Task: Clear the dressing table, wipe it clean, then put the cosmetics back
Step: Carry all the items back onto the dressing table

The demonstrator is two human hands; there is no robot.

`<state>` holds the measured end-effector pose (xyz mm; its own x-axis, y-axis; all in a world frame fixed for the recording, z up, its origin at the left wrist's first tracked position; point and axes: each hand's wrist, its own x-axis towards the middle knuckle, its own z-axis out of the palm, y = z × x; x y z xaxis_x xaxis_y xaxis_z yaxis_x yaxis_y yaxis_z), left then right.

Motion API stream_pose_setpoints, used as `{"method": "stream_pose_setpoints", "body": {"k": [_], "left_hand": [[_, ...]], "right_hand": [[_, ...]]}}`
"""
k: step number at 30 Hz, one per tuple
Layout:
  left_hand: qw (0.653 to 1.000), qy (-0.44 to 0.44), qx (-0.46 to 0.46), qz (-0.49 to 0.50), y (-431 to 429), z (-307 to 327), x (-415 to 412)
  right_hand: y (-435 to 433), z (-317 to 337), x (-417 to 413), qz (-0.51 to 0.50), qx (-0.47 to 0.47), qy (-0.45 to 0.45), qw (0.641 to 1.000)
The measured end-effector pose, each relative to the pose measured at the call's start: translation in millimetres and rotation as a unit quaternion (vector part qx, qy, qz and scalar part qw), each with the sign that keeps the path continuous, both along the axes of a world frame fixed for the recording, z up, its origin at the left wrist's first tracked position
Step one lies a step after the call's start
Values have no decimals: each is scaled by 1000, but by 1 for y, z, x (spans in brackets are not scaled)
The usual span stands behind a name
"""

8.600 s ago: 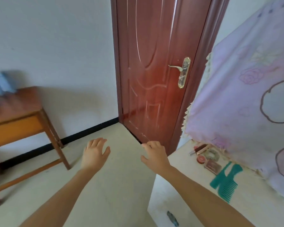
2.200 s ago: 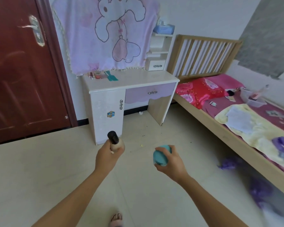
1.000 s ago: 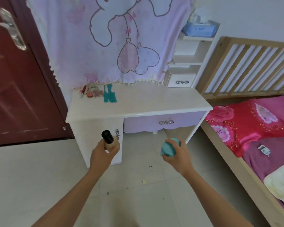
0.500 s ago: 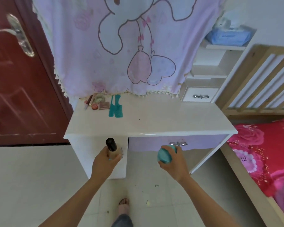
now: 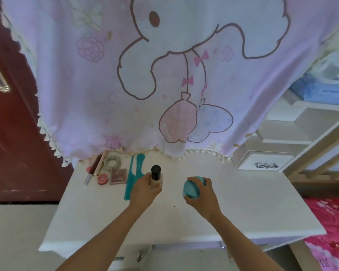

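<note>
Over the white dressing table (image 5: 243, 208), the left hand (image 5: 143, 189) is holding a black-capped bottle (image 5: 156, 177) tight. The right hand (image 5: 202, 194) is gripping a round teal case (image 5: 191, 189).

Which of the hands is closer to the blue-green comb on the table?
Left. The left hand, gripping a black-capped bottle, is right beside the comb. The right hand, holding a teal round case, is farther off to the comb's right.
</note>
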<state>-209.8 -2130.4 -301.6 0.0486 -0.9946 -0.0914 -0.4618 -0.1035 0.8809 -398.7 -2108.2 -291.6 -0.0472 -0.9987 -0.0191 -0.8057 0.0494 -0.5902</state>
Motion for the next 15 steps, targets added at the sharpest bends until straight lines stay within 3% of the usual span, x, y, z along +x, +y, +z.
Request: {"method": "stream_pose_setpoints", "body": {"k": [9,15], "left_hand": [[996,-56,55,52,-105,-30,-13],[993,-45,84,68,-146,-54,-10]], "right_hand": [[-88,-31,25,-7,80,-5,997],[-145,-48,41,-14,92,-28,995]]}}
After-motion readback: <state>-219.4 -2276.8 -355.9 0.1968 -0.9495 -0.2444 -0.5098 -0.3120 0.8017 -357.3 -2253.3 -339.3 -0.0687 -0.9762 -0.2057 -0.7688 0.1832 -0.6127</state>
